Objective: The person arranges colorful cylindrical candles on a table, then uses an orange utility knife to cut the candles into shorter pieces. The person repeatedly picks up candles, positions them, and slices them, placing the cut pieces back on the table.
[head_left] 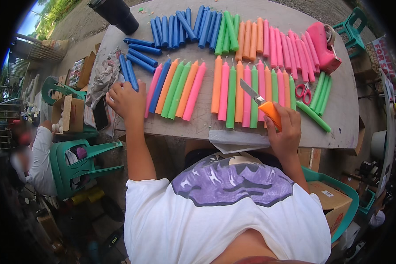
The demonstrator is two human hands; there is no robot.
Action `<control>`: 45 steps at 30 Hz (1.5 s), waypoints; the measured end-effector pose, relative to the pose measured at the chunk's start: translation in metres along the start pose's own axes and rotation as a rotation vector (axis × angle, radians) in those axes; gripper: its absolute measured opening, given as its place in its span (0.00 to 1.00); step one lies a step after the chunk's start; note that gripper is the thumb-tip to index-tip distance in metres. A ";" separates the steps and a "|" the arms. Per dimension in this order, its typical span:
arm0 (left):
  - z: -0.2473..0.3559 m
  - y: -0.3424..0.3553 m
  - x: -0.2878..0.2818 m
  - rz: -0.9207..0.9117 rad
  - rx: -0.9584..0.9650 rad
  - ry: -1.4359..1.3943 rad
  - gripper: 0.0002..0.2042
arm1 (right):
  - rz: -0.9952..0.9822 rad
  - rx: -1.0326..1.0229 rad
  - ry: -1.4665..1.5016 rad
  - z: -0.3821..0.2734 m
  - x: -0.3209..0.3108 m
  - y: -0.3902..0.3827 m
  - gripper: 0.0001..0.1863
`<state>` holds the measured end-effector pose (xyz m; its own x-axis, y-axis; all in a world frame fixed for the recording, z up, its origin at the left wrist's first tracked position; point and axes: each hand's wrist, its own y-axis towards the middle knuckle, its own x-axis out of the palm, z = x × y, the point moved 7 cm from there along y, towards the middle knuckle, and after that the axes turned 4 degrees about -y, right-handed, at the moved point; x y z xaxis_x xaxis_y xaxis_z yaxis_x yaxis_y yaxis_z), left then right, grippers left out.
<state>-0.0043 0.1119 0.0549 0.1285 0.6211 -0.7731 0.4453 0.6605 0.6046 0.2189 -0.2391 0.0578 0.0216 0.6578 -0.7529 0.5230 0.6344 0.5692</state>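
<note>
My left hand point(126, 100) has its fingers closed around the lower end of a blue candle point(131, 74) at the table's left side; another blue candle lies close beside it. An orange utility knife point(269, 112) is gripped in my right hand point(287, 130), its blade out and pointing up-left over a row of candles. That row mixes orange, pink and green, such as a green candle point(231, 99). Between my hands lies a smaller group with a pink candle point(194, 91), a blue candle point(161, 86), and orange and green ones.
Sorted blue, green, orange and pink candles line the table's point(176, 127) far side. A pink tape dispenser point(321, 46), red scissors point(303, 93) and loose green candles point(313, 116) lie right. A crumpled rag point(104, 79), phone point(100, 115) and black tumbler point(114, 15) are left. Another person point(42, 154) sits left.
</note>
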 end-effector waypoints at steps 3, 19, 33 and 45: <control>0.010 0.016 0.007 -0.212 -0.057 -0.121 0.20 | 0.004 0.009 0.009 0.002 -0.002 -0.001 0.23; 0.024 0.039 0.040 -0.185 0.108 -0.456 0.15 | -0.001 0.076 0.002 0.019 -0.010 -0.017 0.21; 0.079 0.093 0.039 -0.393 0.722 -0.275 0.10 | 0.015 0.077 0.052 0.016 -0.012 -0.020 0.22; 0.101 -0.033 -0.099 0.119 0.660 -0.943 0.05 | 0.014 0.072 0.036 0.017 -0.013 -0.021 0.23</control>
<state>0.0581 -0.0141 0.0916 0.6873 -0.0802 -0.7219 0.7262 0.0975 0.6806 0.2219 -0.2676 0.0505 -0.0006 0.6813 -0.7320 0.5831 0.5949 0.5532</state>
